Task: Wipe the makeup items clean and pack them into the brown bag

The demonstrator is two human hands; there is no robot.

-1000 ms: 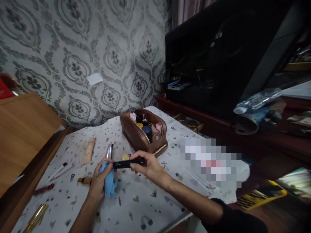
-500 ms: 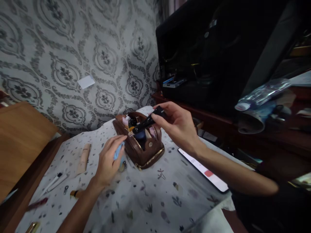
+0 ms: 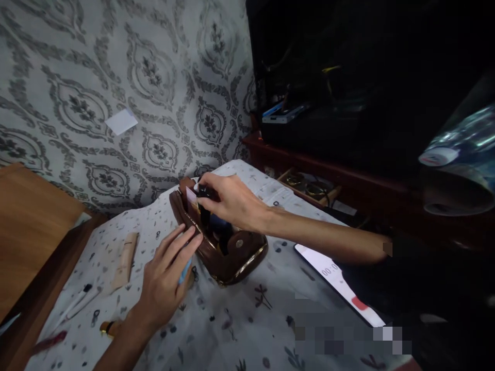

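The brown cosmetic bag (image 3: 242,265) stands unzipped on the patterned cloth, with several items inside. My right hand (image 3: 235,201) reaches over the far end of its opening, fingers closed on a black tube (image 3: 207,192) whose lower end is hidden. A pale lilac packet (image 3: 191,196) sticks up beside those fingertips. My left hand (image 3: 166,278) lies with its fingers stretched out against the bag's left zipper edge. Behind that palm shows a light blue item (image 3: 185,271), mostly covered; whether the hand touches it is unclear.
A beige tube (image 3: 126,260), white pens (image 3: 79,301), a dark red tube (image 3: 50,341) and a gold-and-black item (image 3: 109,328) lie to the left. A lit phone (image 3: 336,283) rests at the right. Beyond are a large black screen (image 3: 348,67) and a plastic bottle (image 3: 464,139).
My right hand has carried the black tube down and left, into the bag's far end. My left hand has spread its fingers onto the bag's edge. The view has shifted slightly.
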